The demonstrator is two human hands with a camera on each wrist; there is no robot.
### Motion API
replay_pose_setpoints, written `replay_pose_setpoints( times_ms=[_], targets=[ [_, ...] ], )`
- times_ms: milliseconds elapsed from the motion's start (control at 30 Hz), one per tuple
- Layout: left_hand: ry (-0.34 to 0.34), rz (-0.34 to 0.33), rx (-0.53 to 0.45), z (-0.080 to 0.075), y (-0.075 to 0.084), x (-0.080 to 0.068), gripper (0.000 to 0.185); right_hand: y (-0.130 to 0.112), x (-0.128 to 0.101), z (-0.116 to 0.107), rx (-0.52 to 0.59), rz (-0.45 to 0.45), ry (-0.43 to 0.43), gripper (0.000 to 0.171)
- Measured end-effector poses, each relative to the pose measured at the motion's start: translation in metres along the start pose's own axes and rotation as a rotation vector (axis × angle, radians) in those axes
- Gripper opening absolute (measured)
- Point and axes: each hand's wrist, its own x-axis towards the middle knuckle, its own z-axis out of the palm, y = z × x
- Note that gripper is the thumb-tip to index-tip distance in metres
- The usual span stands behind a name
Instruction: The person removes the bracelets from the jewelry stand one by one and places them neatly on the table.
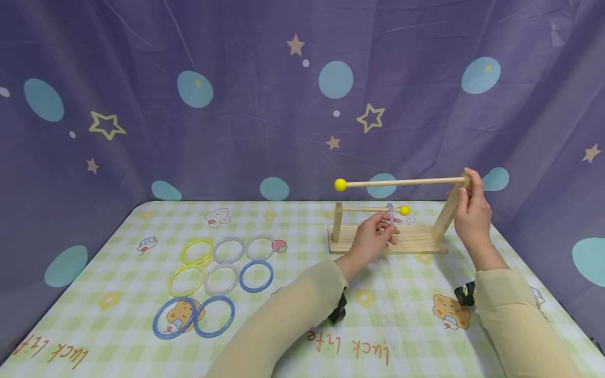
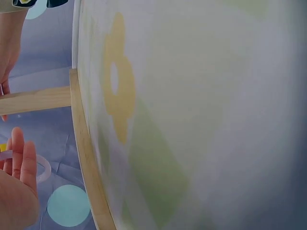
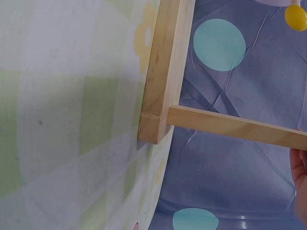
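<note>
A wooden stand [image 1: 394, 242] has a short post at left and a tall leaning post [image 1: 446, 212] at right, each bearing a rod tipped with a yellow ball. My left hand [image 1: 373, 237] pinches a translucent lilac ring [image 1: 390, 209], seen nearly edge-on across the lower rod [image 1: 364, 209], just left of its yellow ball [image 1: 404, 210]. In the left wrist view the same ring [image 2: 44, 168] shows behind the fingers. With my right hand [image 1: 474, 212] I grip the tall post near its top, where the upper rod [image 1: 406, 182] meets it.
Left of the stand, several rings lie flat on the checked tablecloth [image 1: 302, 336]: yellow ones [image 1: 183, 255], pale translucent ones [image 1: 215, 253] and blue ones [image 1: 241, 281]. A purple patterned curtain [image 1: 255, 126] hangs behind the table and at both sides.
</note>
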Motion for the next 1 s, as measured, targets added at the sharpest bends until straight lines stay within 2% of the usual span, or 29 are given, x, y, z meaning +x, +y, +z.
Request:
replay_pose_setpoints(
  times_ms=[333,533,767,1000],
  targets=[
    [0.008,-0.003,-0.033,0.007,0.002,0.003,0.014,-0.001,-0.001,0.000,0.011,-0.012,0.000,0.038],
    [0.012,0.003,-0.015,0.010,0.006,0.003,0.016,-0.001,-0.002,0.002,0.010,-0.012,0.001,0.038],
    [-0.037,0.007,0.050,0.009,0.012,0.001,0.012,-0.001,-0.001,0.002,0.011,-0.006,0.001,0.038],
    [-0.116,0.072,0.107,-0.002,0.020,-0.004,0.013,0.000,0.000,0.000,0.014,-0.001,0.007,0.038]
  ],
)
